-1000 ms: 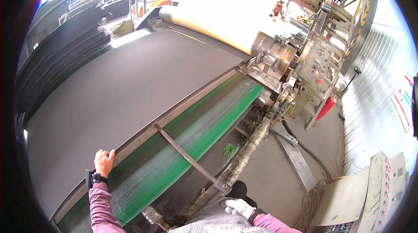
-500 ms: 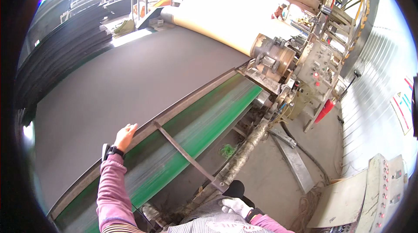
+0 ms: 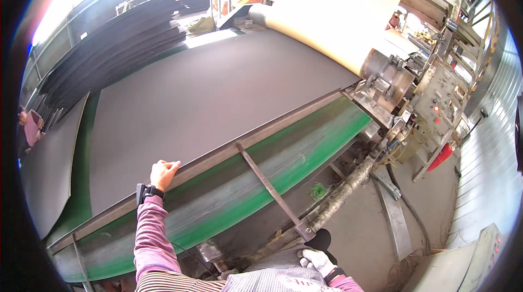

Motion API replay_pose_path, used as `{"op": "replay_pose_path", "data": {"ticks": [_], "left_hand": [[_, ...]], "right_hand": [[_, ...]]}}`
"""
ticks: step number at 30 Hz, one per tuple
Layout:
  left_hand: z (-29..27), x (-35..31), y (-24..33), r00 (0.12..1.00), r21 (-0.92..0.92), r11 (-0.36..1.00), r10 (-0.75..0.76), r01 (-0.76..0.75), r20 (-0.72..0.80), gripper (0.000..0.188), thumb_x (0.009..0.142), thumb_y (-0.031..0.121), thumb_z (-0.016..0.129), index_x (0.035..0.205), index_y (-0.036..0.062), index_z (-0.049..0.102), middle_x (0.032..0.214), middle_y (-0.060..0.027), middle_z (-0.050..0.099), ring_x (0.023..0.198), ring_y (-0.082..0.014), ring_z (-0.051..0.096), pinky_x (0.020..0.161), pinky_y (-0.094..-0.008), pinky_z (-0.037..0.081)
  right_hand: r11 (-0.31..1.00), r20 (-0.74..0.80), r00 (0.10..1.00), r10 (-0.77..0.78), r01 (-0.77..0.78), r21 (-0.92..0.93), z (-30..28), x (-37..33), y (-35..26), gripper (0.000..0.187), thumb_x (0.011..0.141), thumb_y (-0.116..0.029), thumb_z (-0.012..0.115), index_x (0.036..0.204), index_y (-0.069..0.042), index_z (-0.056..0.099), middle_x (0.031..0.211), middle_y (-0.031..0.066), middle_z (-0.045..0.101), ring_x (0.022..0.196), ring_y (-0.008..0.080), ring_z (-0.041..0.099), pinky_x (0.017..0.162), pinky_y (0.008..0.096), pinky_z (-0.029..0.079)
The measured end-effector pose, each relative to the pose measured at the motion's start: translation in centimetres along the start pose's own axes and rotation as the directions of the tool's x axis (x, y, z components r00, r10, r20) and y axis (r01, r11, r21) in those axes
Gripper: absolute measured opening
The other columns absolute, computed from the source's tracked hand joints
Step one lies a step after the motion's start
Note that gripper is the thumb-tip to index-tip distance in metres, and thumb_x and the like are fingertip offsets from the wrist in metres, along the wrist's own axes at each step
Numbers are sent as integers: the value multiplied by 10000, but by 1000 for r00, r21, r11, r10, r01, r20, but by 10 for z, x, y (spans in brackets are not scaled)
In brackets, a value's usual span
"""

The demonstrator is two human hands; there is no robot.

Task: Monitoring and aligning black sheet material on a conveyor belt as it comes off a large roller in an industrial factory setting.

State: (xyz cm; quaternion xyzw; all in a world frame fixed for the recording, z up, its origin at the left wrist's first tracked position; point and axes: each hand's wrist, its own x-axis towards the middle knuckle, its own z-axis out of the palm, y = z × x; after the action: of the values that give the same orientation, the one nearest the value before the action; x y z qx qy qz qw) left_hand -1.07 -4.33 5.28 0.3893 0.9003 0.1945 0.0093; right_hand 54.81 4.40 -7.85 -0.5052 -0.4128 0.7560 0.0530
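Note:
My left hand point(image 3: 164, 173) is bare, its fingers curled over the metal rail point(image 3: 210, 165) along the near side of the conveyor. Just beyond it, a wide dark grey sheet point(image 3: 218, 90) lies flat on the green belt point(image 3: 80, 183). My right hand point(image 3: 318, 261), in a whitish glove, is held low against my checked apron point(image 3: 272, 280). Its fingers are bent closed, and whatever they may hold is hidden. A black rounded thing point(image 3: 321, 239) shows just above that hand.
A second dark sheet point(image 3: 52, 166) lies at the left, with a person in a pink sleeve point(image 3: 32, 127) beyond it. At the far end hangs a wide tan sheet point(image 3: 332, 14) by a metal roller point(image 3: 400, 82). A control panel point(image 3: 438, 95) stands right; a brace point(image 3: 269, 185) slopes from the rail.
My view has swung left, bringing the second sheet, its gap from the first and another person into sight. My left hand stays at the rail, fingers more curled; my right stays at the apron.

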Motion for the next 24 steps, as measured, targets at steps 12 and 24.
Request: {"op": "replay_pose_path", "data": {"ticks": [12, 24], "left_hand": [[48, 7, -79, 979, 624, 754, 162, -206, 127, 347, 898, 186, 413, 1239, 171, 480, 998, -194, 558, 960, -373, 540, 770, -421, 487], [29, 43, 142, 961, 139, 980, 104, -143, 258, 609, 883, 545, 342, 912, 19, 647, 897, -202, 636, 917, -375, 587, 803, -437, 473]], "right_hand": [[1000, -34, 999, -5, 4, -27, 5, -11, -15, 255, 888, -249, 524, 992, -43, 632, 667, 0, 599, 489, 38, 451, 435, 169, 336], [999, -74, 997, -24, 21, -50, 10, -17, -22, 210, 832, -198, 554, 899, -16, 634, 626, 43, 581, 518, 85, 506, 454, 202, 370]]}}
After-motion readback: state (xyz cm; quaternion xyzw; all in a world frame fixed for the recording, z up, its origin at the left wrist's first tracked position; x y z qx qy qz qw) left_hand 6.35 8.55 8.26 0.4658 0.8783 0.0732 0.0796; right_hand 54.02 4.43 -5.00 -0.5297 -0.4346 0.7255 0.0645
